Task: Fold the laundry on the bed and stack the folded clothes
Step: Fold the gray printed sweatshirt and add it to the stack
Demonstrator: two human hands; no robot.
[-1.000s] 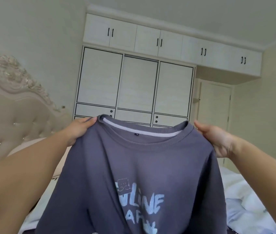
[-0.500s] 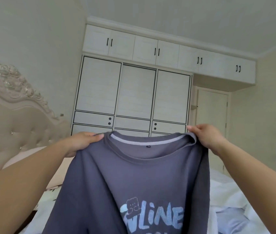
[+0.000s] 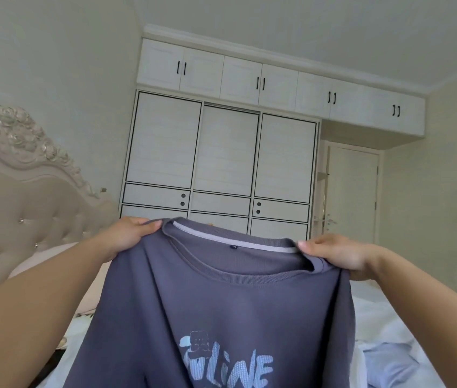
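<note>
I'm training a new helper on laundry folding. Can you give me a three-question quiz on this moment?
1. True or false: the grey-purple sweatshirt lies flat on the bed.
2. Which hand grips the sweatshirt? A) only the left hand B) only the right hand C) both
3. Fill in: the hands hold the garment beside its ____.

Key: 1 false, it is held up in the air; 2 C; 3 collar.

A home bedroom: tufted headboard (image 3: 11,197), white built-in wardrobe (image 3: 221,152), rumpled bed (image 3: 384,317).
</note>
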